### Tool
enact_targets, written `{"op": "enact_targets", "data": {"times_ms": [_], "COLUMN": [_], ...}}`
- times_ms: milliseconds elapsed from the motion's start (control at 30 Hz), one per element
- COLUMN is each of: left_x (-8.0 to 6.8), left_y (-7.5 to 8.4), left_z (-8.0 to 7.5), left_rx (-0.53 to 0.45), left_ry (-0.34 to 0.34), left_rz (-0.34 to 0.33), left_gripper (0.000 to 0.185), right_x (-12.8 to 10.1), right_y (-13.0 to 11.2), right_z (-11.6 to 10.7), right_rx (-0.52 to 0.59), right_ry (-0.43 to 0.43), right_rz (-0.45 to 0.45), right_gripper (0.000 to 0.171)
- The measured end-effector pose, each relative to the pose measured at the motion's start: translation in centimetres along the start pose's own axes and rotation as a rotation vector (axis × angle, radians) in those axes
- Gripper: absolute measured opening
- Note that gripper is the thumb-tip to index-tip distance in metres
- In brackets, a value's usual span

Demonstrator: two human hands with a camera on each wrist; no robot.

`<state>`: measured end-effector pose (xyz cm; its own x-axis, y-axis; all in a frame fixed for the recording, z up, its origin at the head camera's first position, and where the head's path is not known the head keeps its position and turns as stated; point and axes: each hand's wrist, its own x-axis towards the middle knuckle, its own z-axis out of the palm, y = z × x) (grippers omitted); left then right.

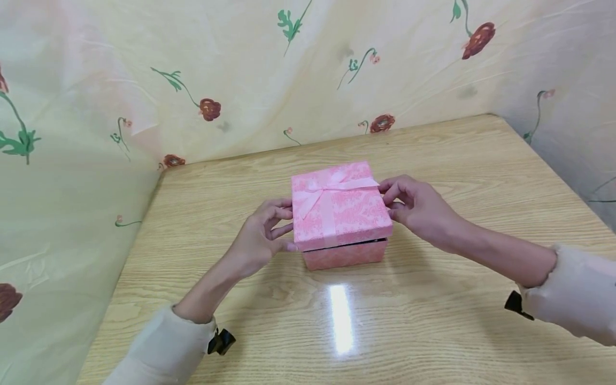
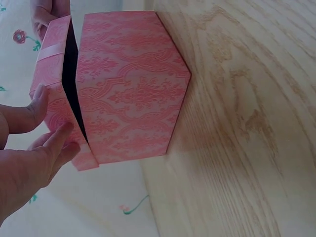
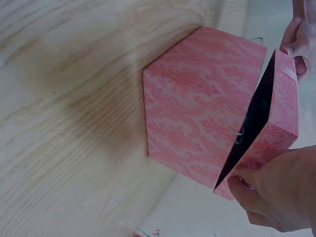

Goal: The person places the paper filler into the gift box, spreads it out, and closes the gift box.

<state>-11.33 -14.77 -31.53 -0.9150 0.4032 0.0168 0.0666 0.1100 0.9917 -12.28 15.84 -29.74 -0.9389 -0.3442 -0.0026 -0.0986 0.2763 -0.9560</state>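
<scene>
A pink patterned gift box (image 1: 346, 255) stands on the wooden table. Its lid (image 1: 358, 216), topped with a pale pink ribbon bow (image 1: 327, 188), sits tilted, raised along the front edge. My left hand (image 1: 257, 235) holds the lid's left side, thumb near the front corner and fingers along the side. On the opposite side, my right hand (image 1: 418, 211) grips the lid with bent fingers and thumb. Both wrist views show a dark gap between lid and box walls (image 2: 131, 89). Inside that gap, the right wrist view shows small pale glints too indistinct to name.
The light wood-grain table (image 1: 409, 321) carries a bright reflection in front of the box. A floral cloth (image 1: 250, 69) hangs behind the table and along its sides. Small black clips (image 1: 221, 341) show at the cuffs of the pale sleeves (image 1: 166, 342).
</scene>
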Motion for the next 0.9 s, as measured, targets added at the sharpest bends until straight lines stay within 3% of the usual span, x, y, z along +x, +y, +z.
{"op": "enact_targets", "data": {"times_ms": [667, 900], "left_x": [-0.4, -0.4], "left_y": [-2.6, -2.9], "left_z": [1.2, 1.4], "left_rx": [0.074, 0.085], "left_ry": [0.000, 0.015], "left_rz": [-0.006, -0.015], "left_gripper": [0.043, 0.044], "right_x": [-0.2, -0.2], "right_y": [2.9, 3.2], "right_z": [1.4, 1.4], "right_rx": [-0.024, -0.040], "right_ry": [0.022, 0.024], "right_rz": [0.008, 0.004], "right_gripper": [0.014, 0.015]}}
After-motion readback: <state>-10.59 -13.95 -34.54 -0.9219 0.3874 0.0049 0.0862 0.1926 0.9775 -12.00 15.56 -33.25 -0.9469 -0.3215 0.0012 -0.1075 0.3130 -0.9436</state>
